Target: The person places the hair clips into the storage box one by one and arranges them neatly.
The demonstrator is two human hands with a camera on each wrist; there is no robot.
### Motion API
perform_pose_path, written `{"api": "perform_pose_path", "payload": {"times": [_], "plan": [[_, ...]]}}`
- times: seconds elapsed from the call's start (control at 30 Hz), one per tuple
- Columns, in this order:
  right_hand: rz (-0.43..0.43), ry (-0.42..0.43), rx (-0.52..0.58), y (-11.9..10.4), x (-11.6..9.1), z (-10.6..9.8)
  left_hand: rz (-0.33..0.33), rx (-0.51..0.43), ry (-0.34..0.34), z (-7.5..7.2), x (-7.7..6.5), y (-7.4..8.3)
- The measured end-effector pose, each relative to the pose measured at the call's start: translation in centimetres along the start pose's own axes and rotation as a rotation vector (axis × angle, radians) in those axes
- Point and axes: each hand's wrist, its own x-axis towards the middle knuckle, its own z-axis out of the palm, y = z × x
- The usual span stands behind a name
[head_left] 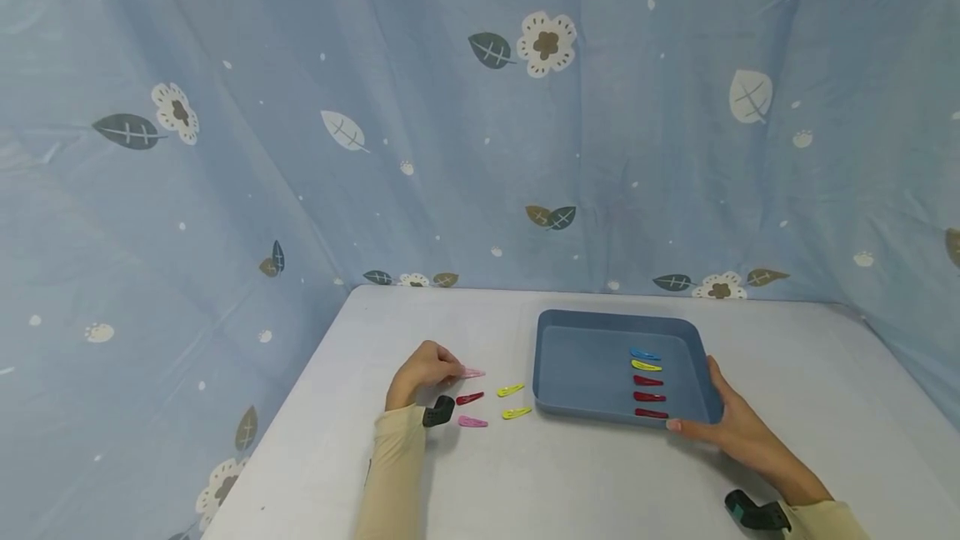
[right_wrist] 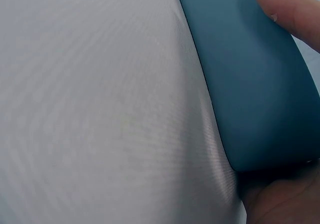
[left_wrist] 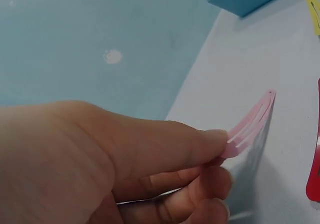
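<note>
Between thumb and fingers my left hand (head_left: 426, 371) pinches a pink snap hair clip (left_wrist: 248, 126) by its wide end; the narrow end points away, close over the table. Nearby on the table lie a red hair clip (head_left: 470, 398), a second pink clip (head_left: 472, 422) and two yellow clips (head_left: 511, 390). My right hand (head_left: 738, 427) grips the near right corner of a blue-grey tray (head_left: 585, 365), thumb on the front rim and fingers along the right side. Inside the tray, a blue clip (head_left: 645, 354), a yellow clip (head_left: 647, 366) and three red clips (head_left: 649, 397) form a column.
A white cloth (head_left: 570, 482) covers the table. Behind it and along the left hangs a blue curtain (head_left: 450, 132) printed with leaves and flowers. The tray's raised rim stands to the right of the loose clips.
</note>
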Motion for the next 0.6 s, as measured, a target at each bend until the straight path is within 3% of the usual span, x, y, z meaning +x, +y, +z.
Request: {"api": "perform_pose_path", "payload": {"times": [0.6], "plan": [[0.009,0.001,-0.027,0.17,-0.02,0.05,0.055,-0.071,0.012,0.08,0.36,0.58]]}}
